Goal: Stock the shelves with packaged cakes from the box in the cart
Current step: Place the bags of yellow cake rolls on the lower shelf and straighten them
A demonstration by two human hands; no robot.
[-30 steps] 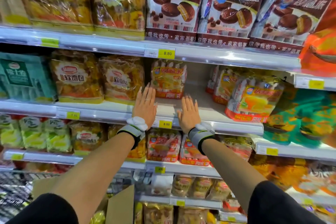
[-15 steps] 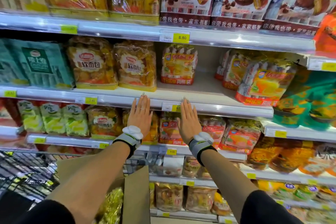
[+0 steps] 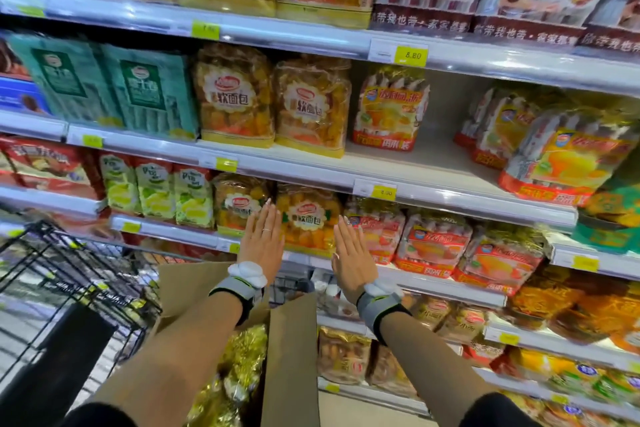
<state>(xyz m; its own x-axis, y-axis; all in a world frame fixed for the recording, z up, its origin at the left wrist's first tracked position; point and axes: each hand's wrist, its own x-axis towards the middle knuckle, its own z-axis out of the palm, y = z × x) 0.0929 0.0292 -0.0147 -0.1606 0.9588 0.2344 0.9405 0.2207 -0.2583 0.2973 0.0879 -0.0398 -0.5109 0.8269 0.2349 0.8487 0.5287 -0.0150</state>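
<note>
Both flat hands, left hand (image 3: 260,242) and right hand (image 3: 350,258), were held empty, fingers straight together, above the open box (image 3: 292,350) before the shelves (image 3: 415,184).

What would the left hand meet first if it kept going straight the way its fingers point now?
Probably the bag of soft bread on the shelf ahead: the left hand is open, fingers aimed up and forward at the bag's left edge. Depth is unclear, so it might slip between that bag and its neighbour.
</note>
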